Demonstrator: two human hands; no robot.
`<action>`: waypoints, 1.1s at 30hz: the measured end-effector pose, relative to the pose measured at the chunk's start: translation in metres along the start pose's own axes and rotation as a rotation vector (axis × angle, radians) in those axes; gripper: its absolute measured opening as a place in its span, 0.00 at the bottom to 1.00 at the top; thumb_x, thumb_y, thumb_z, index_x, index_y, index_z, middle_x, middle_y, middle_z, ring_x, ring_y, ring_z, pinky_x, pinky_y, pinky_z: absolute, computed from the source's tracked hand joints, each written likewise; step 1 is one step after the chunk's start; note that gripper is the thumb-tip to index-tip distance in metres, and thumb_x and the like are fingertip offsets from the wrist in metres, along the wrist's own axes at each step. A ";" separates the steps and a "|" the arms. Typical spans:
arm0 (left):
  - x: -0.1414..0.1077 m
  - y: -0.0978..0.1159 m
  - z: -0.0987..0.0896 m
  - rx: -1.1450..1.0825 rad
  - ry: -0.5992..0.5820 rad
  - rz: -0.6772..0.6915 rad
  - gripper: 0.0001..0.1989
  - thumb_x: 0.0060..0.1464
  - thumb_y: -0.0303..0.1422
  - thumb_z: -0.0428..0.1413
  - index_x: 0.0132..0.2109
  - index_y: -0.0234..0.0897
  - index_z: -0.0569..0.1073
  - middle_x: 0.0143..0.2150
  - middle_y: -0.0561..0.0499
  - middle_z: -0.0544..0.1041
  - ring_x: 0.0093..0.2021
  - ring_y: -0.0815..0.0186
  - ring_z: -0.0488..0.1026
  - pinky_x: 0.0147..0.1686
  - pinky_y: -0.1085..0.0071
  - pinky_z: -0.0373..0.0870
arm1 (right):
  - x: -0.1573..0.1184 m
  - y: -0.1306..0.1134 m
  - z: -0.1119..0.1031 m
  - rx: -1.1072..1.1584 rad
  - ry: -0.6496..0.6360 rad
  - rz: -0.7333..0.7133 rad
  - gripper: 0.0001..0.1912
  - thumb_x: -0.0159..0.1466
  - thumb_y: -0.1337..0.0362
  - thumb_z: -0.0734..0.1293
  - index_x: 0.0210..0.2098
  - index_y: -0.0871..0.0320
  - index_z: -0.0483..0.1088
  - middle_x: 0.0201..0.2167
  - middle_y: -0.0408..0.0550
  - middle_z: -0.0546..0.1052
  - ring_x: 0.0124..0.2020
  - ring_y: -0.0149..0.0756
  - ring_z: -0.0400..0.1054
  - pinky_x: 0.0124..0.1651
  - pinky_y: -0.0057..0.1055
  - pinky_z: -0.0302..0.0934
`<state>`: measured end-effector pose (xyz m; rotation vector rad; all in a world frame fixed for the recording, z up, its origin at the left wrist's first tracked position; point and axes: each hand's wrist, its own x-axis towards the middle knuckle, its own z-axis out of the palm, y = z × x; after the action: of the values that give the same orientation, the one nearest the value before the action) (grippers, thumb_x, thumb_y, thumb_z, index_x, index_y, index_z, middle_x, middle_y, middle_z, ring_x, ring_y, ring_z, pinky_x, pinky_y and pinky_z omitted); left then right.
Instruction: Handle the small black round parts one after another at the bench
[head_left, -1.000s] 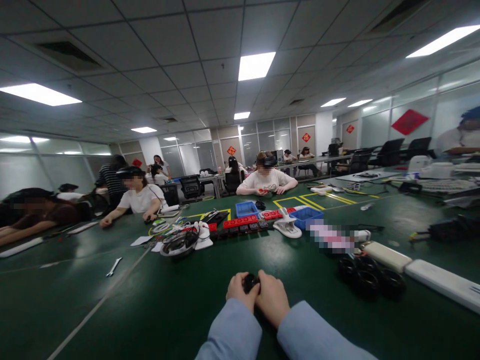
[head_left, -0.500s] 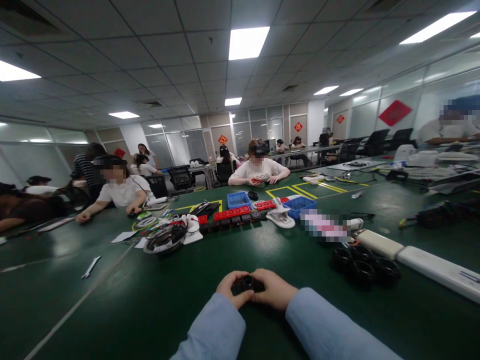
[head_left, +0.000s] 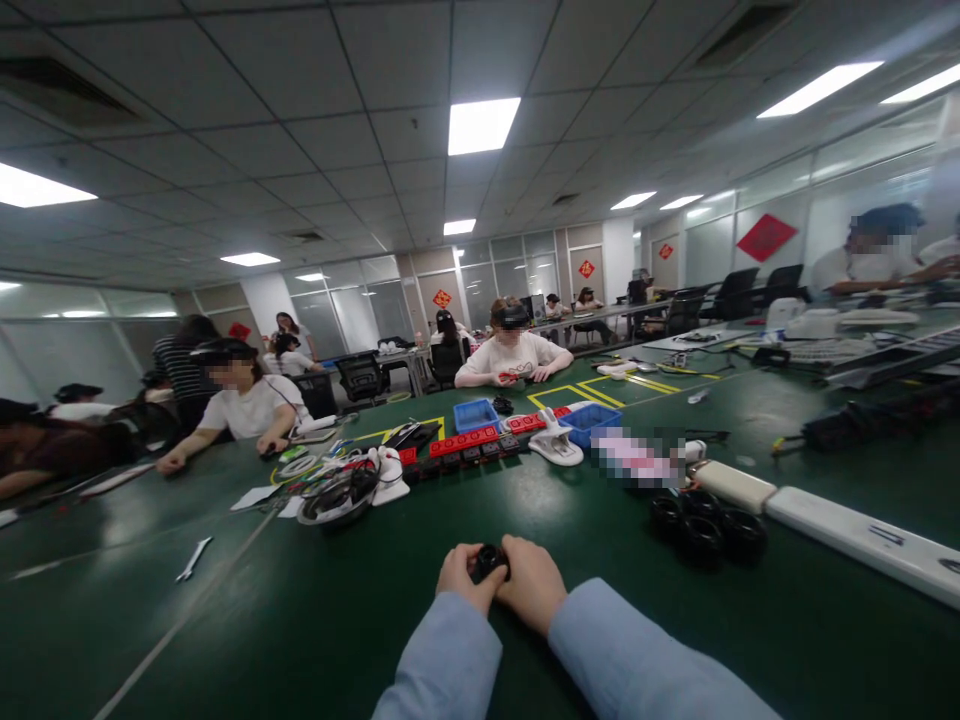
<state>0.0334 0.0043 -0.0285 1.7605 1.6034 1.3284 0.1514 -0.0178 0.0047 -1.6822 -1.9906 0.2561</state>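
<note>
Between my two hands, low over the green table (head_left: 315, 620), is a small black round part (head_left: 489, 562) with a raised ring on top. My left hand (head_left: 463, 578) has its fingers and thumb wrapped round its near left side. My right hand (head_left: 534, 582) closes on it from the right, fingertips meeting it at the far side. The hands cover most of the part, so its full shape is hidden. To the right lie several shiny black round pieces (head_left: 701, 530), apart from my hands.
A wrench (head_left: 194, 560) lies at the left. Ahead stand a pan of cables (head_left: 337, 508), red power strips (head_left: 465, 441), a white clamp-like piece (head_left: 556, 443) and blue trays (head_left: 592, 424). A long white bar (head_left: 855, 525) stretches to the right. Other people sit around the table.
The view has tilted up slightly and turned right. My hands have turned the black part a little and drawn closer together, with more of its round top showing.
</note>
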 end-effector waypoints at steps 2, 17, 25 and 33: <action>0.000 -0.003 -0.001 -0.016 -0.027 0.021 0.15 0.33 0.30 0.59 0.34 0.31 0.70 0.33 0.46 0.71 0.34 0.61 0.70 0.38 0.65 0.67 | -0.003 -0.002 -0.003 0.035 -0.008 -0.039 0.11 0.48 0.68 0.62 0.33 0.61 0.66 0.32 0.50 0.71 0.34 0.38 0.64 0.35 0.30 0.54; -0.011 -0.002 -0.029 -0.084 -0.312 0.058 0.19 0.32 0.29 0.61 0.38 0.35 0.73 0.36 0.46 0.75 0.39 0.58 0.70 0.41 0.64 0.64 | 0.008 0.035 -0.012 0.320 -0.389 -0.317 0.16 0.46 0.66 0.69 0.36 0.57 0.72 0.33 0.44 0.69 0.37 0.36 0.63 0.39 0.29 0.56; -0.010 -0.001 -0.020 -0.012 -0.216 0.027 0.16 0.31 0.29 0.60 0.34 0.35 0.72 0.32 0.48 0.74 0.34 0.60 0.70 0.36 0.65 0.65 | 0.005 0.026 -0.010 0.258 -0.319 -0.144 0.16 0.43 0.60 0.71 0.30 0.58 0.68 0.28 0.41 0.69 0.30 0.32 0.62 0.29 0.25 0.53; -0.010 -0.004 -0.010 -0.046 -0.042 0.031 0.13 0.33 0.32 0.58 0.32 0.34 0.69 0.32 0.48 0.70 0.34 0.61 0.69 0.36 0.64 0.67 | -0.008 -0.004 -0.009 0.044 -0.079 -0.090 0.14 0.49 0.62 0.64 0.35 0.59 0.66 0.32 0.49 0.71 0.35 0.39 0.63 0.36 0.31 0.53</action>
<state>0.0246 -0.0070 -0.0308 1.7809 1.5174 1.3228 0.1530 -0.0277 0.0124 -1.5736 -2.0967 0.3369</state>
